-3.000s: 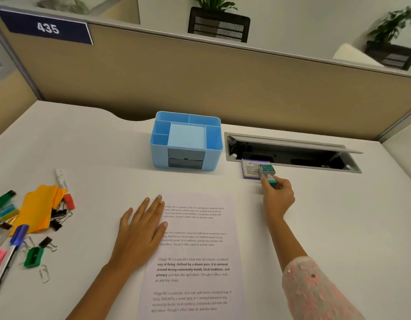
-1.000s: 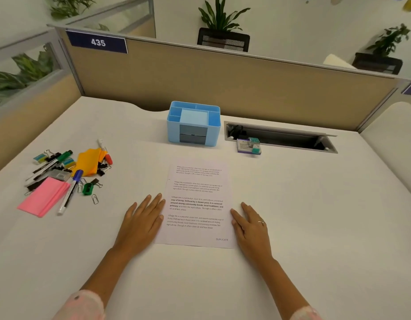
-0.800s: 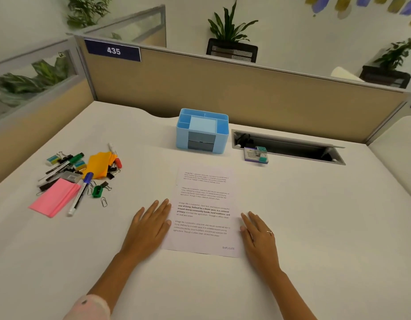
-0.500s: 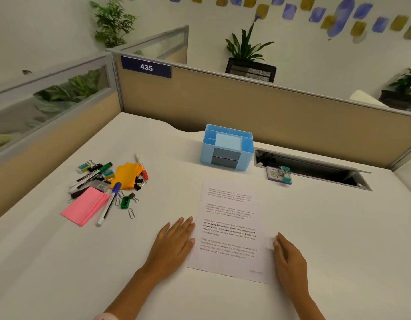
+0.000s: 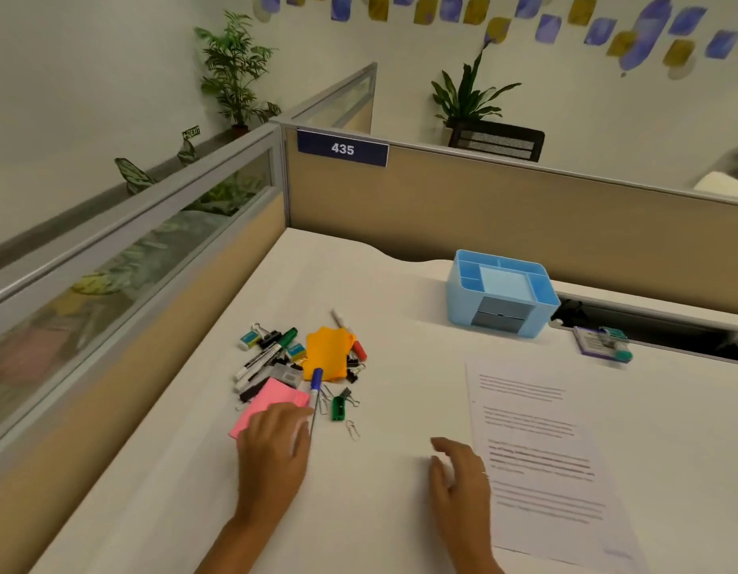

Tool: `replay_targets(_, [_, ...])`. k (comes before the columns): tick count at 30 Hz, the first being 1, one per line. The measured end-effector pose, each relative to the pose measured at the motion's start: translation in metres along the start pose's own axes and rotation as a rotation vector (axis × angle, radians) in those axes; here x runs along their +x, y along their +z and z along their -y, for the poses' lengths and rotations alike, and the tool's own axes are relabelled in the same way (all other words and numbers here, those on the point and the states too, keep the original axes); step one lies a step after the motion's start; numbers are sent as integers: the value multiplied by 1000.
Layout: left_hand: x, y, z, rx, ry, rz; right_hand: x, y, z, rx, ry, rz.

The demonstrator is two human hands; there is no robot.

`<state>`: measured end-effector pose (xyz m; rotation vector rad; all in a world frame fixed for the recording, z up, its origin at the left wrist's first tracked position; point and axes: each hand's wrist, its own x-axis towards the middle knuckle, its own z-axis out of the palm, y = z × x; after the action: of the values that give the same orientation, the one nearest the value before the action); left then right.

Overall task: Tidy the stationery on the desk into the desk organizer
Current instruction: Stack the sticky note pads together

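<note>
Left hand [image 5: 274,449] is leaving the sheet [image 5: 541,453], reaching the pile: grip curling over pink pad [image 5: 265,403] and pen [image 5: 315,391] (hold unclear) | right hand [image 5: 460,476] is hovering, loosely open, empty | organizer [image 5: 501,294] is awaiting its first item.

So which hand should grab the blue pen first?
Probably the left hand: it already lies on the pink notes right beside the blue pen. The right hand is farther off, by the paper.

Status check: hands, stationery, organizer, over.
Left hand reaching onto pink sticky notes by blue-capped pen; grip unclear. Right hand open, empty. Organizer empty. Pile unsorted, nothing blocking.
</note>
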<state>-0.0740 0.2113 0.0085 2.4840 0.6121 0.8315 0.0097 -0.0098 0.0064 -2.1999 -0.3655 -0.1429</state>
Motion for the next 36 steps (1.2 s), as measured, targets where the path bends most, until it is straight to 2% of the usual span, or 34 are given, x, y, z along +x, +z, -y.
replay_targets(2, [10, -12, 28, 97, -176, -17, -3, 26, 11, -17, 12, 74])
replay_targets(5, [18, -23, 56, 191, -346, 68, -4, 49, 21, -82, 6, 94])
replay_targets(9, [14, -28, 71, 312, -334, 227, -2, 57, 20, -153, -17, 52])
replay_targets(14, [12, -26, 74, 270, -321, 214, 3, 62, 18, -157, 34, 47])
replay_targets(17, [13, -27, 74, 172, -344, 189, 20, 67, 27, -118, 98, 73])
replay_targets(19, [13, -27, 75, 7, -320, 145, 41, 71, 40, -97, 86, 97])
replay_targets(22, [12, -28, 73, -321, -296, 95, 81, 82, 67, -88, -27, 121])
replay_targets(26, [22, -24, 72, -538, -385, 7, 139, 107, 98, -168, -174, 287])
replay_targets(32, [40, -12, 76, -666, -471, -77, 184, 142, 112, -651, -242, 702])
replay_targets(36, [40, -7, 82, -657, -476, -122, 190, 153, 108, -731, -292, 681])
